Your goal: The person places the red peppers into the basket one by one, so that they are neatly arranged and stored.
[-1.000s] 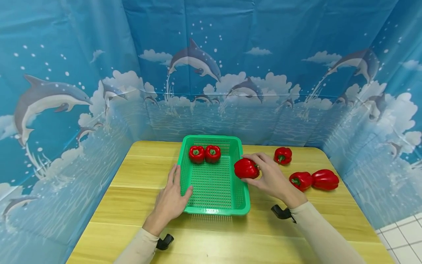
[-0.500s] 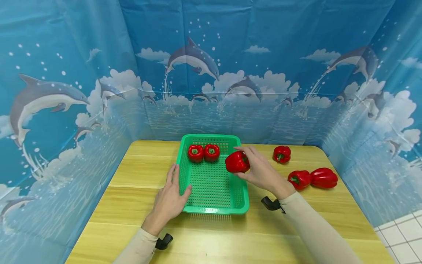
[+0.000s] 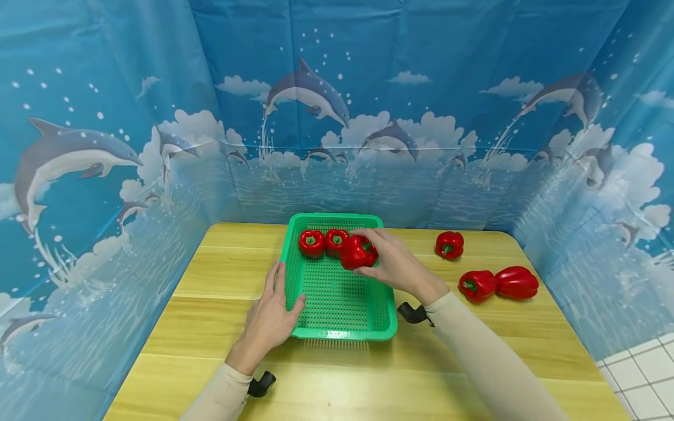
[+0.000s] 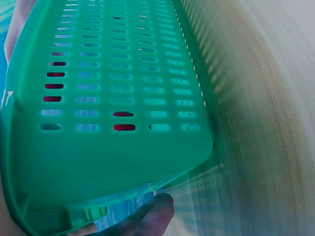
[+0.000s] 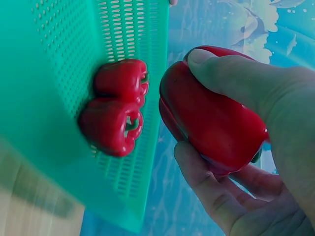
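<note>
The right hand [image 3: 396, 264] gripped 1 red pepper [image 3: 355, 255] between thumb and fingers over the green basket [image 3: 342, 335], which contained 2 other peppers [image 3: 312, 244]. The left hand [image 3: 270, 316], fingers extended, touched the basket's side.

Held pepper [image 3: 356, 255] partly hidden behind right grip [image 3: 395, 263]; left wrist view: basket [image 4: 108, 162] cut off, tabletop [image 4: 266, 142] blurred.

place: curtained-off desk [image 3: 337, 383] spot; home, shop or lab, can't tell
curtain [image 3: 437, 196]: blue, dolphin print, behind desk and both sides
tiles [image 3: 645, 374]: white, lower right
desk: wood-grain top
</note>
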### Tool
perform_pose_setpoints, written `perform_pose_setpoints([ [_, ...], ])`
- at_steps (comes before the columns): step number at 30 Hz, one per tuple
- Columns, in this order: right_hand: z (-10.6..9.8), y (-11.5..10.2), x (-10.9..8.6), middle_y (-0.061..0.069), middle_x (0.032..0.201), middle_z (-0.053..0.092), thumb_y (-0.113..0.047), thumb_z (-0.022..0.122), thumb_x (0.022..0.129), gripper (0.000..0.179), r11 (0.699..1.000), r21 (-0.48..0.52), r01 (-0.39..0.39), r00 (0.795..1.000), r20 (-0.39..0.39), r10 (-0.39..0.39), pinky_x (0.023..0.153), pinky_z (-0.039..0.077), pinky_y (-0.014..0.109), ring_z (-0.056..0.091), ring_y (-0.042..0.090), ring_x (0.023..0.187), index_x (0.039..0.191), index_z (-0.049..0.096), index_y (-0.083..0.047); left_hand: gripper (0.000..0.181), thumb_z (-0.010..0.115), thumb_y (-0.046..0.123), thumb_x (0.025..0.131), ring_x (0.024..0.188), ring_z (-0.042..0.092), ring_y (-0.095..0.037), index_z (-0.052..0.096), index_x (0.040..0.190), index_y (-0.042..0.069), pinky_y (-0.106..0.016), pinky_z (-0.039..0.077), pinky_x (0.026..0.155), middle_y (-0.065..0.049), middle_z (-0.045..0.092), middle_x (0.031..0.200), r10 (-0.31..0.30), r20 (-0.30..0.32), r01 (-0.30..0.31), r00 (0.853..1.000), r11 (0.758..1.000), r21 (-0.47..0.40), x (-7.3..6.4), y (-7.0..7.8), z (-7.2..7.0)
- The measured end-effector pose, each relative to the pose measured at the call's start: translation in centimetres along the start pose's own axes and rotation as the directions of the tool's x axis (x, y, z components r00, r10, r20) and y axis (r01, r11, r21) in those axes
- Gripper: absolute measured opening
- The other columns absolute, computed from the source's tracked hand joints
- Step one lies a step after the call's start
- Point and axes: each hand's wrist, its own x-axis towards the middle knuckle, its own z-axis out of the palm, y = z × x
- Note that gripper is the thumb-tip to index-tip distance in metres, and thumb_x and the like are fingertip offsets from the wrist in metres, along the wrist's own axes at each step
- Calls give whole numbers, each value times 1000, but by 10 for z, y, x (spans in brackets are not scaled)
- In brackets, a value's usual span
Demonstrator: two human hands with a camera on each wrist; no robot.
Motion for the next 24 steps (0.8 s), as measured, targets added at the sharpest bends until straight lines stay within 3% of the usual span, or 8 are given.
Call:
perform_pose_setpoints([
  [13,21,-9,26,17,154,69,-21,103,92,95,999,32,2,999,37,-3,104,71,51,73,35,133,171,53,-7,101,66,45,117,48,47,-16,6,188,7,-31,41,43,-12,9,198,4,0,-4,1000,1000,6,0,1,-2],
  [24,37,-14,37,19,155,65,-21,101,94,89,998,48,-31,998,62,28,107,70,51,72,37,138,168,54,-4,101,66,44,117,47,48,-18,6,188,7,-32,43,44,-12,8,198,0,14,0,1000,1000,5,0,1,-1],
])
